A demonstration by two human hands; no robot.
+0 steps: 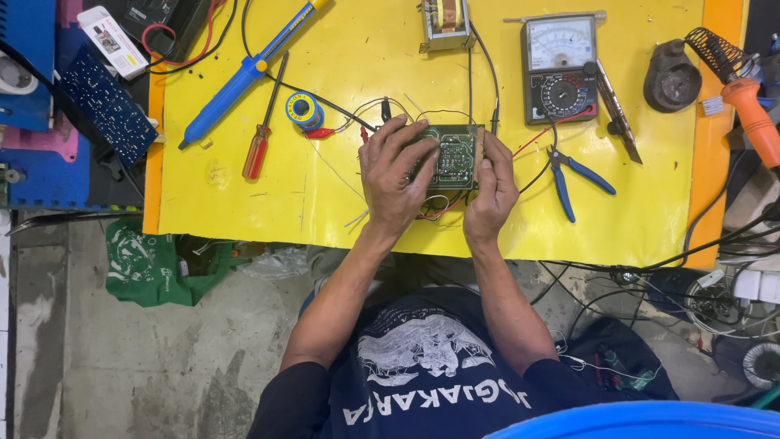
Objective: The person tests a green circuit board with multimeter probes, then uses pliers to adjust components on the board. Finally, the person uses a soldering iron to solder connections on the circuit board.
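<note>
Head view: left hand (396, 175) and right hand (490, 189) fingers clamped on green circuit board (453, 156); thin wires (439, 207) beneath fingertips could snag and tear loose.

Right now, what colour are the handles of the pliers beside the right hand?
Blue, clearest in the head view: the pliers lie on the yellow mat.

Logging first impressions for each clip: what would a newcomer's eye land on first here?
First, the bright yellow mat that fills the upper frame. At its middle, the left hand and right hand grip a green circuit board trailing thin wires. Around them lie a blue desoldering pump at upper left, an analog multimeter at upper right, and blue-handled pliers right of the hands.
</note>
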